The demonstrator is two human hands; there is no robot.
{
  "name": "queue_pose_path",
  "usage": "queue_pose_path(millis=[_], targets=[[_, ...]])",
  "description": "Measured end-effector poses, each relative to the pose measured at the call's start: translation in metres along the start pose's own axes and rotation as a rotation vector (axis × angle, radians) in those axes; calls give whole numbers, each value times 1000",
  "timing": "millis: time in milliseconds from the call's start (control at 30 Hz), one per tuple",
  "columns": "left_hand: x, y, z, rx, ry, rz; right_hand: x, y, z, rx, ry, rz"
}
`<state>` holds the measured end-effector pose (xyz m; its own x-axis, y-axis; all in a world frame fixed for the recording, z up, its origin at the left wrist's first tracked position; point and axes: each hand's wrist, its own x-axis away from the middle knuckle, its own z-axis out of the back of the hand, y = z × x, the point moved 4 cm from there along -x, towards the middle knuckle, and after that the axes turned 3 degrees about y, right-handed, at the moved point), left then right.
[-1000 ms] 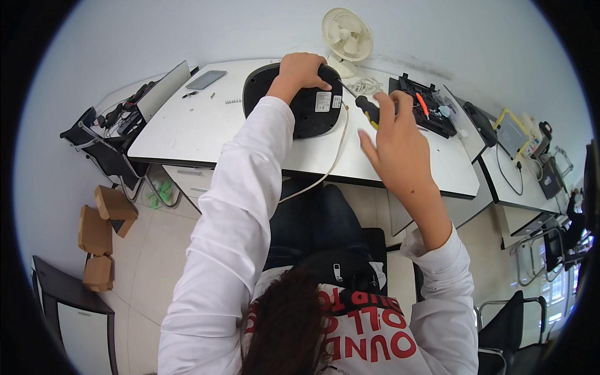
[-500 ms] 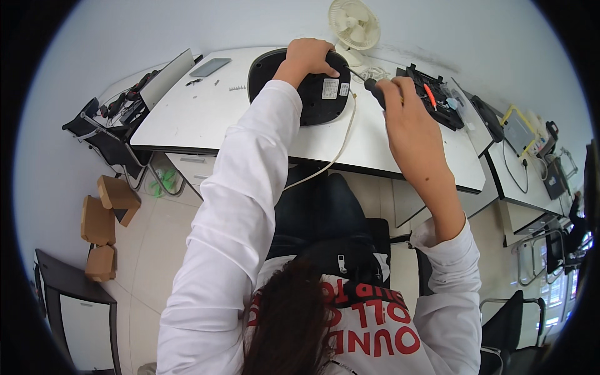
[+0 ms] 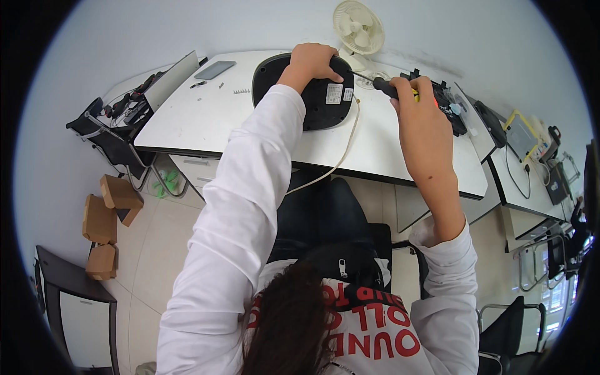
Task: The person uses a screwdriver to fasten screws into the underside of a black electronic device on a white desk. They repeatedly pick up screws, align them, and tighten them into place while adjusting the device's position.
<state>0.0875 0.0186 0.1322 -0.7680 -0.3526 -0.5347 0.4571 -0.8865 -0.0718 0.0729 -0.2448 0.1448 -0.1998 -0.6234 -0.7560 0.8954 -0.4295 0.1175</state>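
A black rounded appliance (image 3: pixel 322 115) with white labels on its facing side is tipped up on the white table (image 3: pixel 187 128). My left hand (image 3: pixel 312 65) grips its far edge, thumb on the labelled face and fingers over the rim. In my right hand (image 3: pixel 428 128) is a screwdriver (image 3: pixel 383 85) with a black and yellow handle. Its thin shaft points left to the appliance's upper right edge; whether the tip sits in a screw cannot be made out. A pale cord (image 3: pixel 349 147) runs from the appliance down over the table's near edge.
A cream fan (image 3: pixel 359 28) stands behind the appliance. Beyond my right hand lies an open black tool case (image 3: pixel 458 127). A row of small screws (image 3: pixel 241 92) and a grey tablet-like slab (image 3: pixel 215 69) lie on the left. Cardboard boxes (image 3: pixel 100 219) sit on the floor.
My right hand and the screwdriver have shifted slightly right, with the handle turned a little flatter. My left hand still holds the appliance; the whole view has shifted slightly.
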Motion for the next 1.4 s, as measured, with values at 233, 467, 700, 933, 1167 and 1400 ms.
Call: queue_pose_path(millis=[233, 467, 700, 933, 1167, 1400], targets=[[0, 0, -2, 9, -7, -11, 14, -10, -4, -102, 249, 134], [1, 0, -1, 17, -1, 0, -5, 3, 4, 55, -75, -31], [1, 1, 0, 19, -8, 7, 2, -1, 3, 23, 216, 129], [1, 0, 2, 7, 11, -4, -7, 5, 2, 121, -261, -85], [5, 0, 3, 28, -11, 15, 2, -8, 10, -144, 102, 141], [4, -1, 3, 24, 21, -4, -3, -7, 9, 7, 28, 144]])
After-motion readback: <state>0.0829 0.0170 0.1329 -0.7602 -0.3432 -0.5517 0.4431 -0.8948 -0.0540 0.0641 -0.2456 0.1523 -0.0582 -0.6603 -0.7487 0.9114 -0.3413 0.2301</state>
